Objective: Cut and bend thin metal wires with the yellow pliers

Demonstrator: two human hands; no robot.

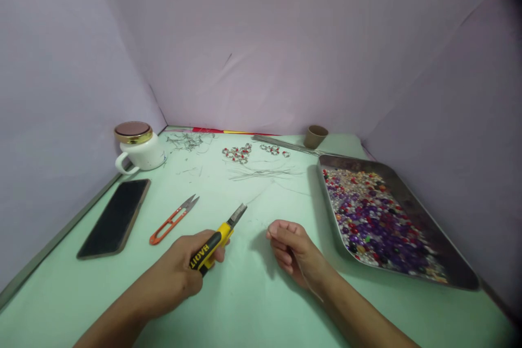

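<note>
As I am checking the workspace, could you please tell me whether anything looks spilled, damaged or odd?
Only small things: thin wire scraps lie strewn loosely beside the white mug, and the pale back wall bears a small dark mark, perhaps a tear; I cannot tell. The beads appear contained in their tray.

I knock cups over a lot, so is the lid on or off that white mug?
On: the gold-rimmed lid covers the top of the white mug. I can't tell how tightly it fits.
</note>
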